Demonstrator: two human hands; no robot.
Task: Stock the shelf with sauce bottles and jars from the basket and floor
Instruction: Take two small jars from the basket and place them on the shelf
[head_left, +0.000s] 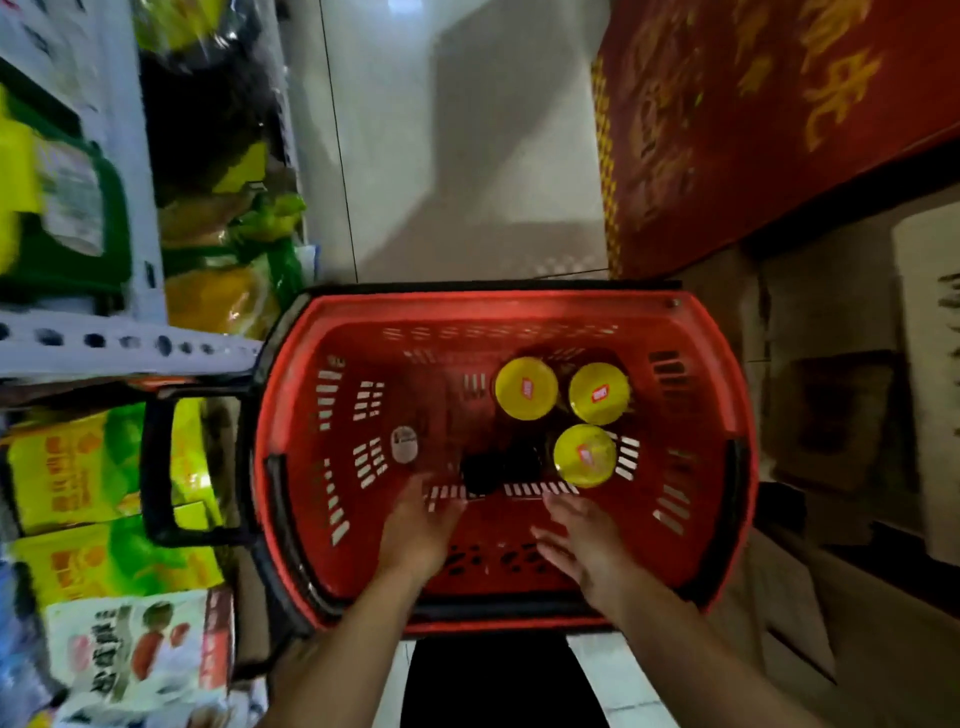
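L hand (418, 525) + R hand (579, 538): empty, over basket (488, 307) | 3 yellow-lid jars (526, 387) inside

The left hand (415, 525) and the right hand (582, 540) are blurred by motion, the left one more, so the outlines of their fingers are smeared. Of the three jars (525, 388) (598, 393) (584, 455) only the yellow lids show; their bodies are hidden under them, and the small red labels on the lids are too small to read. A dark thing (485, 473) in the basket (519, 306) cannot be identified. The forearms cover part of the near rim. The shelf (130, 343) is cut off by the left edge, and the print on its packets (78, 467) is blurred.
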